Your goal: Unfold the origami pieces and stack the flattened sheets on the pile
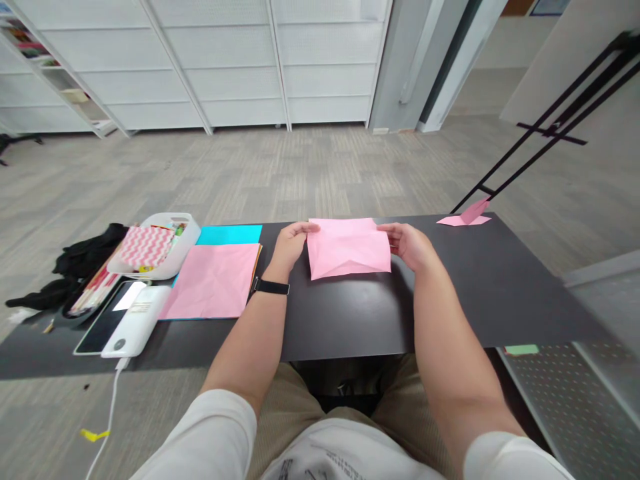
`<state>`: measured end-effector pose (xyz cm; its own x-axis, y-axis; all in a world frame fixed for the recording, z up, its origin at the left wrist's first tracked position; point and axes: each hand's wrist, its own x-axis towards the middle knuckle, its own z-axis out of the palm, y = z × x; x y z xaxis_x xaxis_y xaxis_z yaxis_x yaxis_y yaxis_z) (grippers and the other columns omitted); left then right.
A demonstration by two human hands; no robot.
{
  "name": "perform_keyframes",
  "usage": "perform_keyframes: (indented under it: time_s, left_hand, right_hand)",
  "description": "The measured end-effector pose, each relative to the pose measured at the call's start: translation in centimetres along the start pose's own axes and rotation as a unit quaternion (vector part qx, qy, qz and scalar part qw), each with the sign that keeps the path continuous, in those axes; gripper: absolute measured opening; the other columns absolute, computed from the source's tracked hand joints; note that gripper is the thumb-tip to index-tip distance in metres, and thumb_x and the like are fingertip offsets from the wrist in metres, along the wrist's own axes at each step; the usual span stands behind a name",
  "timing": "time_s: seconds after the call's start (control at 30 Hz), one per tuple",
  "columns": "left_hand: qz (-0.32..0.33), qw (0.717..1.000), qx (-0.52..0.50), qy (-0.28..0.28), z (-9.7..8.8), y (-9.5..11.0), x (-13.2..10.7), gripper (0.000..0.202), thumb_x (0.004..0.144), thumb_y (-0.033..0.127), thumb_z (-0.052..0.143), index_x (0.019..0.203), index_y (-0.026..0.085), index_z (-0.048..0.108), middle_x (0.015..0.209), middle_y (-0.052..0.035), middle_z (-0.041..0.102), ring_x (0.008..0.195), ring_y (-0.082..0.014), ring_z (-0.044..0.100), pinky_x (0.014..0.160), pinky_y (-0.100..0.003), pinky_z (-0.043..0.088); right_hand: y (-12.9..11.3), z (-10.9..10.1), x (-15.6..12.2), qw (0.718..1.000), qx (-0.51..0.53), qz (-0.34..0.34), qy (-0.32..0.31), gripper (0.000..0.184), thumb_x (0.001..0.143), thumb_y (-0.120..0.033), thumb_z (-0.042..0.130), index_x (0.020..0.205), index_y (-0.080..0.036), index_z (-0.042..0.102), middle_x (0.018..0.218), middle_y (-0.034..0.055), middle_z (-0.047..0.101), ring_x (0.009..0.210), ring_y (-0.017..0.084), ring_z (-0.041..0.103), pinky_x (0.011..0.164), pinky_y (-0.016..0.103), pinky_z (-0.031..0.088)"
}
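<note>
A sheet of pink paper (349,247) is held up just over the dark table, its lower edge bent with a crease. My left hand (294,245) pinches its upper left corner, thumb on the front face. At the upper right edge, my right hand (407,243) grips the paper between thumb and fingers, with the fingers partly behind it. A black band (271,287) circles my left wrist.
On the dark table (345,327), a stack of pink paper (217,277) lies left over a blue sheet (230,235). Beyond it are a white basket (187,240), a white power bank (137,320) with cable, and a tablet (103,330). A folded pink paper (465,219) sits far right.
</note>
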<state>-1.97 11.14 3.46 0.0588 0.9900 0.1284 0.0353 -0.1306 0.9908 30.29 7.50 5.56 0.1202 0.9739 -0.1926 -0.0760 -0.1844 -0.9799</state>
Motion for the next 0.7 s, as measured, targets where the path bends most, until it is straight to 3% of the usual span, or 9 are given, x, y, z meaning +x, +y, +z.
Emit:
perform_keyframes:
  time_s: [0.13, 0.2, 0.3, 0.37, 0.5, 0.6, 0.7]
  left_hand:
    - [-0.001, 0.982, 0.180, -0.062, 0.4, -0.1, -0.8, 0.019, 0.088, 0.027, 0.066, 0.097, 0.020, 0.082, 0.101, -0.0080, 0.081, 0.099, -0.0254, 0.075, 0.101, -0.044, 0.058]
    - [0.040, 0.939, 0.329, -0.088, 0.8, 0.1, -1.7, 0.020, 0.089, 0.028, 0.069, 0.102, 0.022, 0.082, 0.105, -0.0096, 0.079, 0.101, -0.0281, 0.072, 0.102, -0.049, 0.055]
    - [0.112, 0.864, 0.487, -0.060, 1.5, 0.7, -2.9, 0.025, 0.091, 0.027, 0.069, 0.112, 0.026, 0.082, 0.123, -0.0122, 0.073, 0.119, -0.0353, 0.063, 0.112, -0.060, 0.047]
    - [0.156, 0.844, 0.510, -0.061, 2.1, 1.0, -3.4, 0.033, 0.093, 0.022, 0.064, 0.122, 0.026, 0.079, 0.137, -0.0122, 0.068, 0.132, -0.0356, 0.058, 0.119, -0.061, 0.041]
    - [0.218, 0.835, 0.469, -0.190, 3.7, 0.8, -4.0, 0.048, 0.103, 0.023, 0.047, 0.149, 0.021, 0.063, 0.162, -0.0102, 0.056, 0.151, -0.0274, 0.048, 0.130, -0.050, 0.035]
    - [0.186, 0.819, 0.478, -0.259, 5.0, 0.2, -4.7, 0.060, 0.106, 0.043, 0.048, 0.161, 0.019, 0.049, 0.168, -0.0118, 0.049, 0.157, -0.0300, 0.043, 0.134, -0.052, 0.030]
    - [0.145, 0.801, 0.513, -0.271, 5.8, -0.3, -5.4, 0.072, 0.103, 0.057, 0.052, 0.165, 0.021, 0.044, 0.175, -0.0124, 0.039, 0.163, -0.0357, 0.033, 0.135, -0.061, 0.021]
  right_hand:
    - [2.0, -0.6, -1.0, 0.986, -0.155, -0.059, -0.025, 0.039, 0.073, -0.052, 0.088, 0.096, -0.021, 0.080, 0.093, 0.0061, 0.080, 0.081, 0.019, 0.071, 0.078, 0.033, 0.058]
    - [3.2, -0.6, -1.4, 0.964, -0.248, -0.085, -0.034, 0.037, 0.071, -0.048, 0.089, 0.096, -0.021, 0.080, 0.089, 0.0042, 0.079, 0.079, 0.019, 0.069, 0.077, 0.033, 0.057]
    - [4.5, -0.5, -1.8, 0.935, -0.338, -0.095, -0.051, 0.031, 0.076, -0.042, 0.083, 0.100, -0.022, 0.082, 0.085, 0.0033, 0.077, 0.077, 0.019, 0.068, 0.074, 0.032, 0.055]
    - [4.9, -0.5, -2.0, 0.921, -0.371, -0.104, -0.059, 0.029, 0.079, -0.039, 0.080, 0.102, -0.022, 0.082, 0.085, 0.0033, 0.077, 0.077, 0.019, 0.068, 0.073, 0.031, 0.055]
    - [4.6, -0.8, -2.7, 0.892, -0.432, -0.118, -0.069, 0.029, 0.084, -0.036, 0.076, 0.108, -0.023, 0.084, 0.087, 0.0031, 0.079, 0.076, 0.019, 0.070, 0.074, 0.031, 0.055]
    - [3.7, -1.2, -3.8, 0.853, -0.501, -0.127, -0.074, 0.027, 0.089, -0.037, 0.073, 0.111, -0.027, 0.085, 0.093, 0.0041, 0.080, 0.080, 0.021, 0.072, 0.080, 0.034, 0.058]
    - [2.7, -1.1, -4.8, 0.809, -0.559, -0.183, -0.018, 0.033, 0.096, -0.044, 0.067, 0.117, -0.026, 0.085, 0.113, 0.0101, 0.080, 0.099, 0.027, 0.075, 0.094, 0.041, 0.060]
